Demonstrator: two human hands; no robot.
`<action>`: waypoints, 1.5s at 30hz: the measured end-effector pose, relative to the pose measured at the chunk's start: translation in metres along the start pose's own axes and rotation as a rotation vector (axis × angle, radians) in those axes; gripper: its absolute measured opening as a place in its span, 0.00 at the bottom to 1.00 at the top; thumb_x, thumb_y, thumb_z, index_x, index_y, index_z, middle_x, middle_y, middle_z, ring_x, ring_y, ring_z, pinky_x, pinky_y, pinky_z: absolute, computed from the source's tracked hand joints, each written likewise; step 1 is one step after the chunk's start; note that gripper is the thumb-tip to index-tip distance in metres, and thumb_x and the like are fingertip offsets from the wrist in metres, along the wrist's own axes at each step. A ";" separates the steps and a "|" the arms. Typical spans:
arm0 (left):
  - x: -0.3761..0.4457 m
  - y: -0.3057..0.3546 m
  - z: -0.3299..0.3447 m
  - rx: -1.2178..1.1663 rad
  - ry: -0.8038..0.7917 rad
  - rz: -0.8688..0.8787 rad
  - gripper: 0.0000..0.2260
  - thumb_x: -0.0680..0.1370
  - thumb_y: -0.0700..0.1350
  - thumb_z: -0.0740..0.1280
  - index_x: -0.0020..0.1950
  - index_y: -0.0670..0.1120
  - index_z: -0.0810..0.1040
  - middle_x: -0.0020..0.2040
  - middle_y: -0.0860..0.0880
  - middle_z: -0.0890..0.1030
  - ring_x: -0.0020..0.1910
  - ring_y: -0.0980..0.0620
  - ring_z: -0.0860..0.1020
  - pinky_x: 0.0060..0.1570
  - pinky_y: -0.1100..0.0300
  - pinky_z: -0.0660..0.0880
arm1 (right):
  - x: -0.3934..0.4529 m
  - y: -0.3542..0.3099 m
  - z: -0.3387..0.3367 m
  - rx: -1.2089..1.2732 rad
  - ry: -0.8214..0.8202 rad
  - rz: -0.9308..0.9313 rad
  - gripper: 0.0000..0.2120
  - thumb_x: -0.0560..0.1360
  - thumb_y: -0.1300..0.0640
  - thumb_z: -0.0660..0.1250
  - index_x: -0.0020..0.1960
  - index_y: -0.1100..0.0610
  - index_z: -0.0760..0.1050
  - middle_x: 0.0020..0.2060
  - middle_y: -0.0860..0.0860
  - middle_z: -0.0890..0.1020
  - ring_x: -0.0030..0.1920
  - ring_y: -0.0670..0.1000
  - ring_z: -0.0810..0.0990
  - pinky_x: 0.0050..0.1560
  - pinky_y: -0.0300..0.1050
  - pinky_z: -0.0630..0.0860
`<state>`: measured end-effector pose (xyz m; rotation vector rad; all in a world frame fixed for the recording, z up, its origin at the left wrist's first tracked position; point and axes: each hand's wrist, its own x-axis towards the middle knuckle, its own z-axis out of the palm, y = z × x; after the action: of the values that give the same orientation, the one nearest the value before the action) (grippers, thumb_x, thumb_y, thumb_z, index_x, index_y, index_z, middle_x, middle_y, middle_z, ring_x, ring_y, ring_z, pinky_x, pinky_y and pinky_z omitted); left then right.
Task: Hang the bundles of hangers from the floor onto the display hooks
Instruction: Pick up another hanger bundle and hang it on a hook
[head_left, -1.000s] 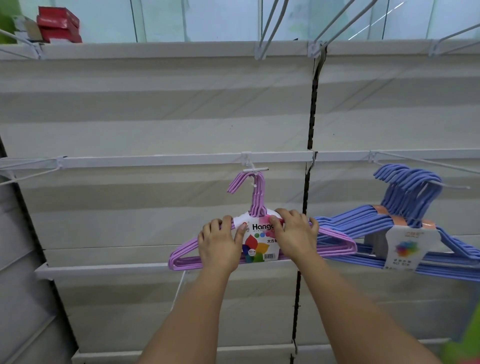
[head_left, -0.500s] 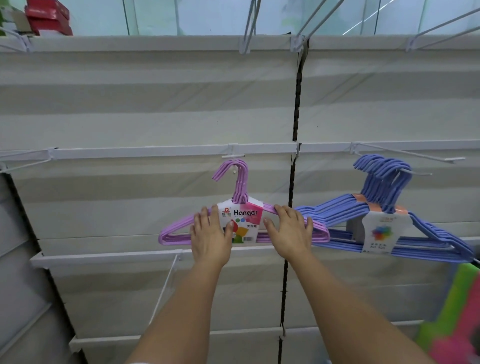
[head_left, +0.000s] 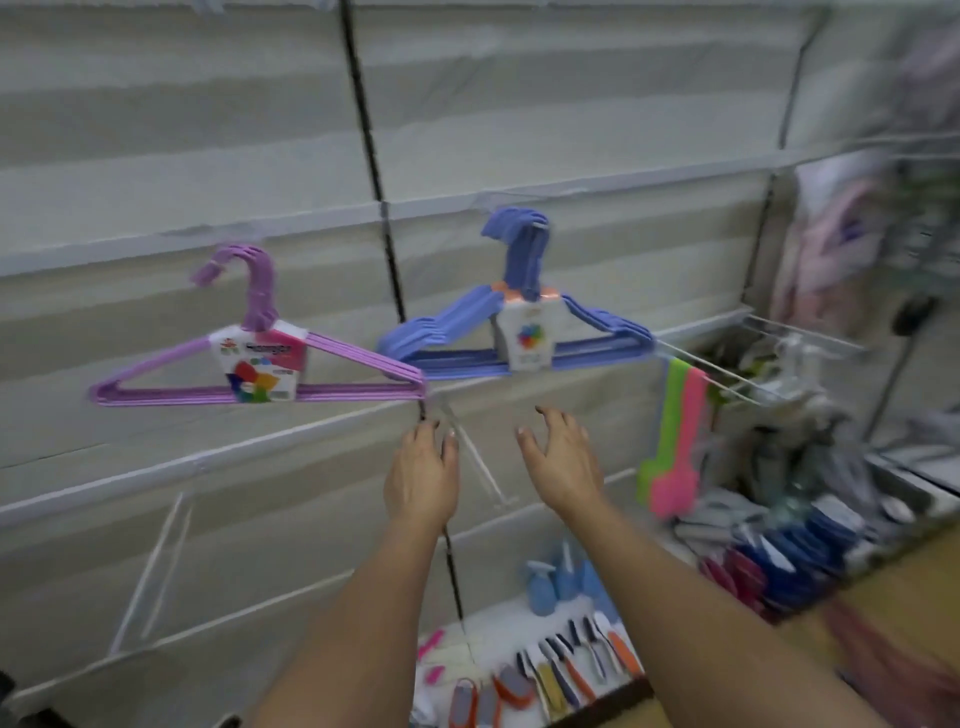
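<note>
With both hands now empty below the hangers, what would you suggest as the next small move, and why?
Probably lower both hands and turn toward the floor for another bundle: the purple hanger bundle and blue hanger bundle hang on the wall, and the left hand and right hand hold nothing.

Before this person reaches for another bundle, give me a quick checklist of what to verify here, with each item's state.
1. Purple bundle hangs on the wall by its hook: ok.
2. Blue bundle hangs beside it: ok.
3. Left hand holds nothing: ok.
4. Right hand holds nothing: ok.
5. Purple hook seated fully on the peg: cannot tell, frame is blurred.
6. Another bundle waiting on the floor: cannot tell, none in view.
</note>
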<state>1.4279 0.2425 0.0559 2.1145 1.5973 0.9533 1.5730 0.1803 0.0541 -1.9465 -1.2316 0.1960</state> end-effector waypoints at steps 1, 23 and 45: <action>-0.012 0.016 0.013 -0.011 -0.024 0.024 0.16 0.82 0.49 0.57 0.66 0.44 0.72 0.65 0.42 0.74 0.62 0.41 0.73 0.58 0.51 0.70 | -0.009 0.019 -0.013 -0.006 0.015 0.031 0.23 0.79 0.46 0.58 0.71 0.55 0.65 0.68 0.55 0.69 0.67 0.57 0.67 0.65 0.50 0.66; -0.175 0.234 0.312 -0.113 -0.791 0.575 0.15 0.82 0.52 0.55 0.62 0.46 0.73 0.60 0.43 0.76 0.57 0.42 0.75 0.49 0.52 0.71 | -0.180 0.344 -0.234 -0.251 0.408 0.864 0.24 0.79 0.44 0.58 0.71 0.54 0.66 0.67 0.53 0.73 0.65 0.55 0.72 0.60 0.48 0.69; -0.309 0.332 0.551 0.087 -1.120 0.697 0.20 0.81 0.56 0.53 0.70 0.48 0.68 0.66 0.47 0.72 0.62 0.48 0.72 0.59 0.51 0.72 | -0.244 0.592 -0.297 -0.215 0.360 1.258 0.23 0.79 0.42 0.56 0.70 0.52 0.67 0.63 0.52 0.76 0.61 0.53 0.75 0.61 0.51 0.72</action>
<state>1.9933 -0.0799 -0.2369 2.5360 0.3522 -0.2459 2.0081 -0.2983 -0.2278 -2.5384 0.3364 0.3195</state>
